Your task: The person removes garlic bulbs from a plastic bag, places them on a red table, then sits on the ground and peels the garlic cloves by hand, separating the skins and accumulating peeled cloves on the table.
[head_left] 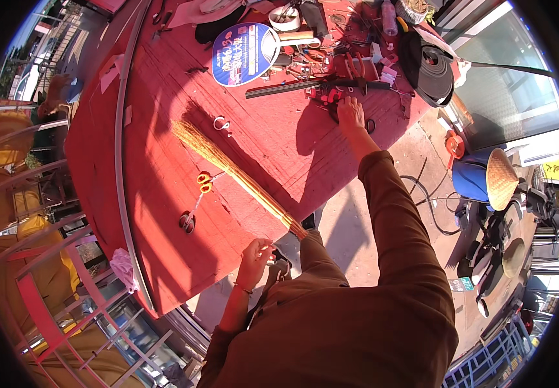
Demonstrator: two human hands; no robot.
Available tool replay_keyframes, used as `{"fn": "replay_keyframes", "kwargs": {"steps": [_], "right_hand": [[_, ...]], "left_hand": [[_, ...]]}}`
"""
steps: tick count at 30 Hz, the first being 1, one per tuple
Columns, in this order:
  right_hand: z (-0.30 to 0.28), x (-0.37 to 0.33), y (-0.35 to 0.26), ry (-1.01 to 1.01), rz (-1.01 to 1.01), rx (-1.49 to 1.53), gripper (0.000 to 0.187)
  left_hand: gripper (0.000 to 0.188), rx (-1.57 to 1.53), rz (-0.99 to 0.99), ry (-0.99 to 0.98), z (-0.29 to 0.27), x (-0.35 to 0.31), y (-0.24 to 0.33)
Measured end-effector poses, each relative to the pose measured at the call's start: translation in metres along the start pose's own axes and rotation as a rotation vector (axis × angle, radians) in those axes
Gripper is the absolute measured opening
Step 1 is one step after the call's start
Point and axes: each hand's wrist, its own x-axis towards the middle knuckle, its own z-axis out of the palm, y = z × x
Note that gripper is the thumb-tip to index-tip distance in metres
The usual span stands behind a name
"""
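Observation:
A bundle of straw tied like a hand broom (241, 181) lies slantwise on the red table (163, 258), its bound end at the near edge by my leg. My left hand (252, 264) is just off that edge, left of the bound end, fingers curled together; what they pinch, if anything, is too small to make out. My right hand (350, 115) reaches to the table's far right, fingers bunched at a dark object beside a red tool (326, 96). Yellow-handled scissors (204, 181) and dark-handled scissors (188, 221) lie left of the straw. White-ringed scissors (221, 123) lie beyond it.
Several small tools and scraps crowd the far side around a blue fan (246, 55), a dark bar (286, 88) and a black strap roll (433, 71). At right stand a blue bucket (470, 176) with a straw hat (500, 179). Metal railings (92, 291) border the left.

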Motion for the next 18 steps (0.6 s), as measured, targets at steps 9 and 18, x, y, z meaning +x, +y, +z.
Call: {"fn": "replay_keyframes", "kwargs": {"steps": [9, 18], "right_hand": [[-0.036, -0.055, 0.072, -0.051, 0.268, 0.412, 0.033], [-0.029, -0.058, 0.052, -0.145, 0.293, 0.151, 0.039]], "left_hand": [[0.018, -0.105, 0.032, 0.124, -0.014, -0.020, -0.019], [0.017, -0.192, -0.069, 0.300, -0.020, -0.069, -0.048]]}}
